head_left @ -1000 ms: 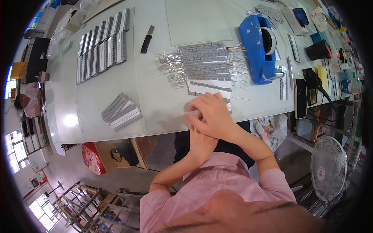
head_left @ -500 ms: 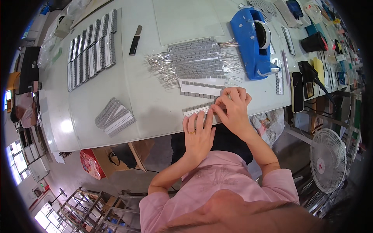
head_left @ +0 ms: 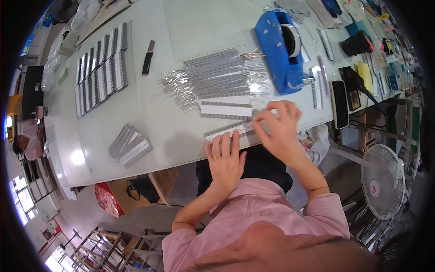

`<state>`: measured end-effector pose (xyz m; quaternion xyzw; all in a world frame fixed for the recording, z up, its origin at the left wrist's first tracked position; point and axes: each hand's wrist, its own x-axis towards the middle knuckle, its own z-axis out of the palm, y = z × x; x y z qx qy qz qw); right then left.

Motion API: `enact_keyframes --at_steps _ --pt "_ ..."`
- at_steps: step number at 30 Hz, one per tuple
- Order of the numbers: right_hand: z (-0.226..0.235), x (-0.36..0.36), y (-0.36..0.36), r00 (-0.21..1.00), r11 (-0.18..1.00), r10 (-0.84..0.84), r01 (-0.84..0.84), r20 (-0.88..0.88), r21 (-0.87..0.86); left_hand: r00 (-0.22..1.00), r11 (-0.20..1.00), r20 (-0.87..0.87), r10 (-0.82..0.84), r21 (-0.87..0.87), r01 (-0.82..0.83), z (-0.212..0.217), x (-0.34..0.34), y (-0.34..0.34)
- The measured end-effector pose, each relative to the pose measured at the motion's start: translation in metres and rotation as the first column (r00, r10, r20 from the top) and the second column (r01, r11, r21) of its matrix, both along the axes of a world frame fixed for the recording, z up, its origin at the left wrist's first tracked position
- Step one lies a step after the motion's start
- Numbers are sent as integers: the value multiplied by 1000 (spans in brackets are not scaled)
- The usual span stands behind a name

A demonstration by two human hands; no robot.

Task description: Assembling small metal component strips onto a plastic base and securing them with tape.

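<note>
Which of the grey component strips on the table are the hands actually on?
The strip at the near table edge, pinned under the left hand and right hand.
</note>
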<state>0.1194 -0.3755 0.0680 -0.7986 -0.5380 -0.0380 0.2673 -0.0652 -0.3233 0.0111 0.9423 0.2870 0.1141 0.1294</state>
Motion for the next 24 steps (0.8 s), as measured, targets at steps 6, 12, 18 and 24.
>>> enact_keyframes --at_steps 6,12,18,24 --pt "53 104 -16 927 967 -256 240 276 90 999 1000 -36 -3 1 3 7 -2 2" --pt "63 144 -12 998 985 -56 54 -7 -164 999 1000 -45 -13 22 14 3 0 0" --pt "48 133 -16 975 987 -151 158 -162 33 999 1000 -44 1 21 0 2 -1 0" --pt "18 79 -21 860 911 -409 403 304 88 999 1000 -39 -2 16 3 4 -1 1"
